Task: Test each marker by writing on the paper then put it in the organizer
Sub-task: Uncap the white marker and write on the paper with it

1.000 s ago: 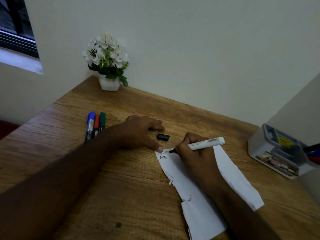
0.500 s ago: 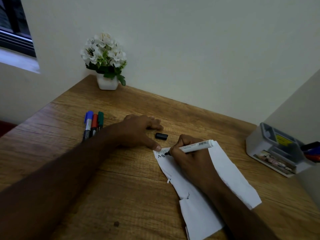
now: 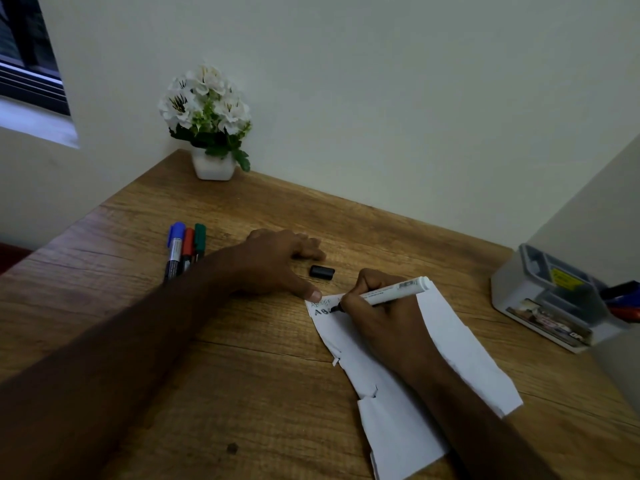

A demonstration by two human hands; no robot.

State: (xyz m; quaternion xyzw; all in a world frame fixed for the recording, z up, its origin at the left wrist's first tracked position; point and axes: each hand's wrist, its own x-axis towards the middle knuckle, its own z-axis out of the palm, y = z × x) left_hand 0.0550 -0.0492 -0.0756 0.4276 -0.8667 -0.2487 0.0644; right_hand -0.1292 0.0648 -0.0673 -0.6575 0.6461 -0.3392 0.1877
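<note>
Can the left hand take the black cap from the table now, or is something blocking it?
Probably yes. The cap lies on bare table just beyond the left hand, nothing between them. But its thumb is pinning the paper, which it would have to release.

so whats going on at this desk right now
A person is testing a marker on paper. The right hand holds an uncapped white marker with its black tip on the sheet of paper, writing letters near the top corner. The left hand lies flat, thumb pinning that corner. The black cap lies on the wooden desk. Three capped markers wait to the left, and the organizer on the right already holds a few.
</note>
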